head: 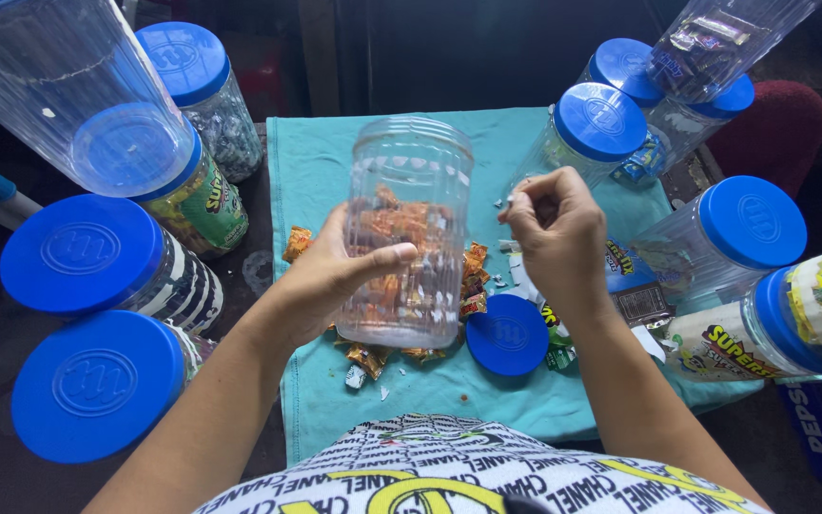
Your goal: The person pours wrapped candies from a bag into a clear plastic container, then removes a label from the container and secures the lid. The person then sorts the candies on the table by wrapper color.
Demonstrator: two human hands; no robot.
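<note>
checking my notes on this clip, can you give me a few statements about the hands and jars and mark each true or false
1. The left hand holds a clear open jar. True.
2. That jar has its lid on. False: its mouth is open, and a blue lid lies on the teal cloth.
3. The right hand grips the jar too. False: it is pinched shut beside it, apart.
4. Orange wrapped sweets lie on the cloth. True.

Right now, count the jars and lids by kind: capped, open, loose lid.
capped jars: 9 (one at the top right is partly hidden)
open jars: 3, one of them in the left hand
loose lid: 1, blue, on the cloth
Total: 13
</note>
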